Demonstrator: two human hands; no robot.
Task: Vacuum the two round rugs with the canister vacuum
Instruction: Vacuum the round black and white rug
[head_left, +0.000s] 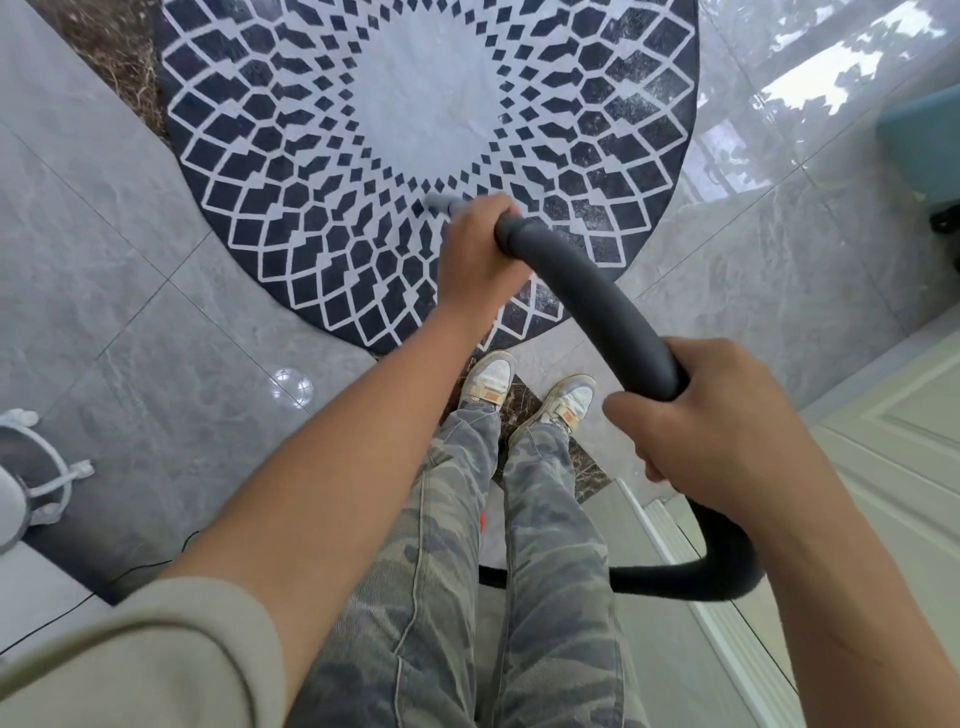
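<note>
A round rug (291, 171) with a black-and-white diamond pattern and a pale grey centre lies on the tiled floor ahead of my feet. My left hand (475, 254) grips the front end of the dark grey vacuum hose (597, 301), where a blurred light-grey nozzle tip (441, 203) pokes out over the rug's near part. My right hand (722, 431) holds the same hose further back. The hose curves down behind my legs. The canister and the second rug are out of sight.
Glossy grey tiles (171, 374) surround the rug. A white metal stand with a grey base (41, 483) sits at the left edge, with a thin black cable on the floor. A white door (893, 467) is on the right, a teal object (930, 150) at far right.
</note>
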